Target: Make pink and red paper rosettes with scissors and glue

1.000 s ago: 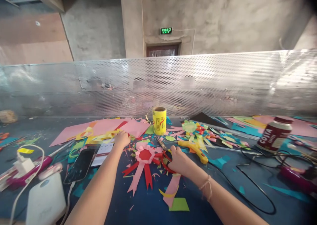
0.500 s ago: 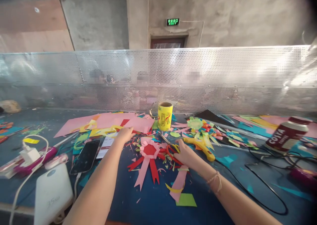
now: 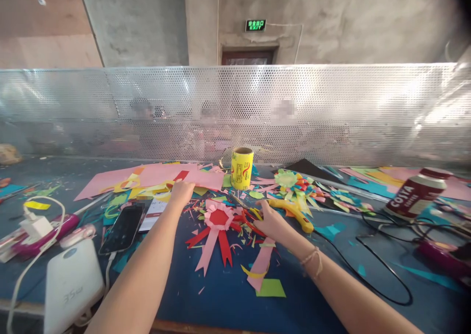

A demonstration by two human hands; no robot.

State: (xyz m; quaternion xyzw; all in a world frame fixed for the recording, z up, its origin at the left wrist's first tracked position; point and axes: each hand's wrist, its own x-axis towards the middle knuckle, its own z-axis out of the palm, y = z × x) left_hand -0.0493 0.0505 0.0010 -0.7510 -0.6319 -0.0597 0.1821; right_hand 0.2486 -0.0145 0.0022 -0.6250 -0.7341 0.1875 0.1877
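Note:
My left hand (image 3: 181, 192) is at the near edge of the pink paper sheets (image 3: 154, 174), close to a small red paper piece (image 3: 181, 175). Its fingers point away and down, so their grip is hidden. My right hand (image 3: 270, 218) has its fingers at the red and yellow handles of a pair of scissors (image 3: 253, 212), closed on them; the blades point away to the left. Between my hands lies a pink and red paper rosette (image 3: 219, 218) with ribbon tails. Beyond the scissors a yellow cardboard tube (image 3: 242, 169) stands upright.
A yellow glue gun (image 3: 294, 211) with a black cord lies beside my right hand. Paper scraps and a green rosette (image 3: 286, 178) lie behind it. Left are phones (image 3: 123, 230) and a white power bank (image 3: 73, 285). A Costa bottle (image 3: 415, 196) leans right. A perforated metal screen (image 3: 312, 113) bounds the table.
The view has shifted slightly, moving most things a little left in the picture. My left hand has moved slightly forward over the paper. My right hand stays at the scissors.

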